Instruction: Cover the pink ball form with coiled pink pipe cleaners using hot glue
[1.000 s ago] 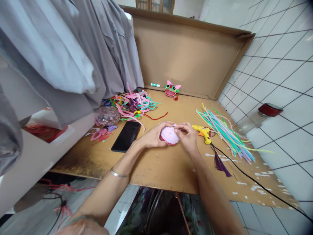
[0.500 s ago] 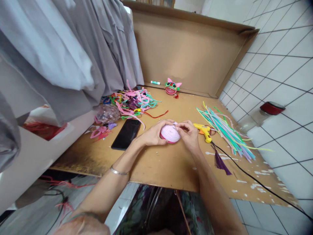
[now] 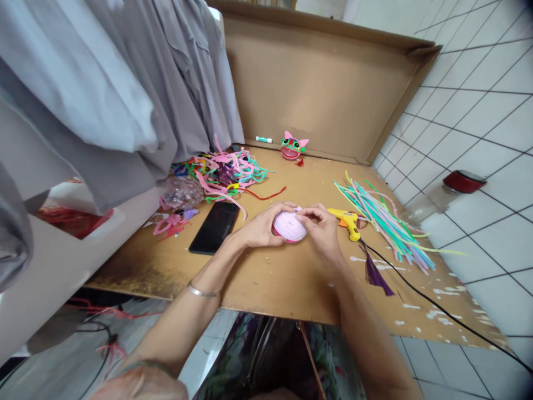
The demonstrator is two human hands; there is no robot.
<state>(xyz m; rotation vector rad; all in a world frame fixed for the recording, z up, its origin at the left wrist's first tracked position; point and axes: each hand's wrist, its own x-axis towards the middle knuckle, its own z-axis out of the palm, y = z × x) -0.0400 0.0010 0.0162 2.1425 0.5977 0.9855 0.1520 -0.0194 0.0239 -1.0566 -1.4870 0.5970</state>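
Observation:
A round piece wound from pale lilac pipe cleaner (image 3: 290,226), with a deep pink rim below, is held just above the table. My left hand (image 3: 266,225) curves around its left side, thumb below and fingers over the far edge. On its upper right edge, my right hand (image 3: 320,225) pinches with thumb and forefinger; what lies between those fingertips is too small to make out. Right of that hand rests a yellow glue gun (image 3: 348,222) with a black cord. A black phone (image 3: 214,228) lies left of my left hand.
Loose pipe cleaners (image 3: 385,222) lie at the right, above a purple tassel (image 3: 377,276). A tangled pipe-cleaner heap (image 3: 233,169) is at the back left. A pink-eared animal head (image 3: 292,146) and a glue stick (image 3: 264,140) stand near the cardboard wall (image 3: 320,83).

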